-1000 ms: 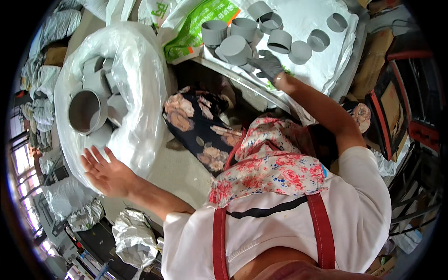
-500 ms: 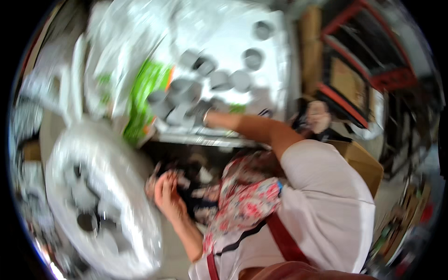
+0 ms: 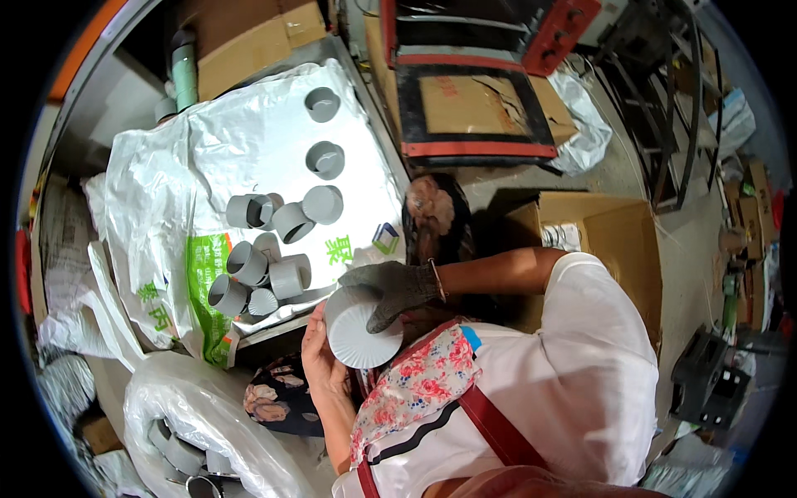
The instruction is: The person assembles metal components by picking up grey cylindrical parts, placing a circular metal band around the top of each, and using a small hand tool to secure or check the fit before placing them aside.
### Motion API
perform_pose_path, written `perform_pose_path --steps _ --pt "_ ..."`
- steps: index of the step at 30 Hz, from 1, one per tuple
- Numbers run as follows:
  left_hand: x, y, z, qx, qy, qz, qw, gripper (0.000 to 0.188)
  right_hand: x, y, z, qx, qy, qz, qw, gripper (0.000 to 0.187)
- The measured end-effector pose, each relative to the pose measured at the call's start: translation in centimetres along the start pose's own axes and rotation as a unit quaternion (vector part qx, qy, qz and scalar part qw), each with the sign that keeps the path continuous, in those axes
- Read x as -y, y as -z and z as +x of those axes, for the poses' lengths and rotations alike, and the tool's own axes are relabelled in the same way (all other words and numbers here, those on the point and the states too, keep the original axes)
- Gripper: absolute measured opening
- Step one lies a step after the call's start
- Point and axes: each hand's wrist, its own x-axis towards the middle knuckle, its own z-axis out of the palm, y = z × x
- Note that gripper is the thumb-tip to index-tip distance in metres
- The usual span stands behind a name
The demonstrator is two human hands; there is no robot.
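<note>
A light grey, round piece with a fluted face [image 3: 353, 336], like a ribbed cup, is held between my two hands in front of my lap. My right hand [image 3: 394, 290], in a dark grey glove, grips it from above and the right, thumb lying across the face. My bare left hand [image 3: 322, 353] holds its left edge, with some fingers hidden behind it. Beyond my hands, several grey cups stand or lie on a white plastic sheet, among them an upright cup [image 3: 324, 160], a tipped cup [image 3: 293, 222] and a small ribbed piece [image 3: 263, 302].
The white sheet [image 3: 357, 124] covers a table. At lower left, a clear plastic bag [image 3: 241, 423] holds more grey cups. An open cardboard box [image 3: 614, 220] stands right of my right arm. A red-and-black framed machine [image 3: 477, 149] and dark metal racks [image 3: 677, 124] are farther back.
My right hand has drawn back from among the cups on the sheet to my lap. My left hand, earlier apart from it, now meets it at the ribbed cup. My view has swung right.
</note>
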Motion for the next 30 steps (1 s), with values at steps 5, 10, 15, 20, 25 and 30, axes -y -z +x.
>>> perform_pose_path --steps 5,10,15,20,25,30 --pt "0.9 -1.4 1.1 -0.006 0.077 0.017 0.997 0.042 -2.0 0.9 -5.7 -0.207 -0.015 -0.101 0.973 0.06" --pt "1.0 1.6 1.7 -0.125 -0.017 0.113 0.986 0.039 -3.5 9.9 -15.5 -0.416 0.069 -0.531 0.735 0.022" --pt "0.9 4.5 2.3 -0.168 -0.06 0.134 0.975 0.041 -7.9 15.8 -28.9 -0.582 -0.291 -0.216 0.728 0.038" --pt "1.0 6.3 2.2 -0.204 -0.073 0.159 0.963 0.045 -16.9 13.1 -36.1 -0.387 -0.486 -0.348 0.702 0.034" --pt "1.6 7.1 1.7 -0.265 -0.087 0.223 0.934 0.044 -28.8 6.3 -39.1 -0.197 -0.506 -0.363 0.757 0.033" --pt "1.8 8.4 1.4 -0.281 -0.063 0.254 0.923 0.039 -31.2 0.9 -35.7 -0.275 -0.535 -0.242 0.761 0.039"
